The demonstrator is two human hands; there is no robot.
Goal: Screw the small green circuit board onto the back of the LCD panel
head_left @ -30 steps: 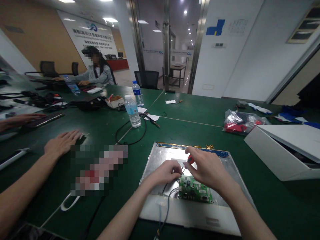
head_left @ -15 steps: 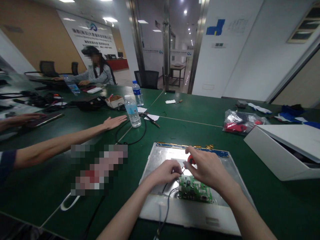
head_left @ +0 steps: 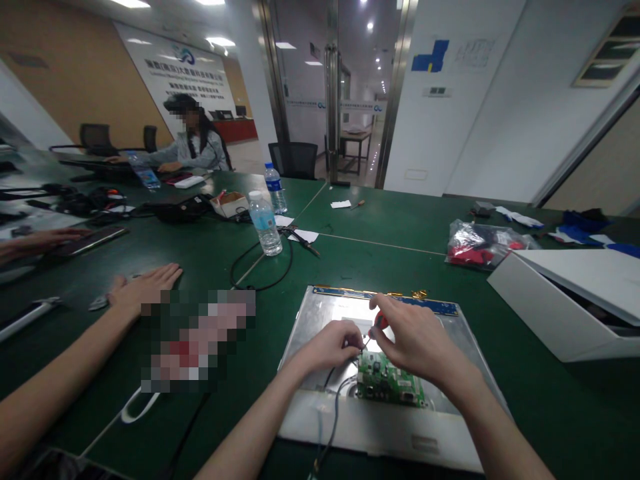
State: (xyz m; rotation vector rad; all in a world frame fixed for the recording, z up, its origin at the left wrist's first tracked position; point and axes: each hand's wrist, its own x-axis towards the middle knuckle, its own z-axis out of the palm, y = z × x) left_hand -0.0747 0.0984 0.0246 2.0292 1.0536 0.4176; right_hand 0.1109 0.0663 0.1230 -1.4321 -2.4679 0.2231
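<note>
A flat metal display panel (head_left: 320,320) lies on the green table in front of me, with a green circuit board (head_left: 390,381) on it. My right hand (head_left: 413,333) is closed around a red-handled screwdriver (head_left: 381,321), whose thin shaft points down and left to the board's upper left corner. My left hand (head_left: 334,344) is curled at that corner, its fingertips pinched by the screwdriver's tip; what they hold there is hidden. A dark cable (head_left: 336,413) runs from near the board towards me.
A co-worker's hand (head_left: 145,287) lies on the table to the left. Water bottles (head_left: 265,223) and a black cable coil (head_left: 240,257) stand or lie beyond. At right are a white box (head_left: 545,300) and a clear bag with red items (head_left: 480,245).
The co-worker's outstretched arm has drawn back to the left, away from the water bottle. My hands and the screwdriver have barely moved.
</note>
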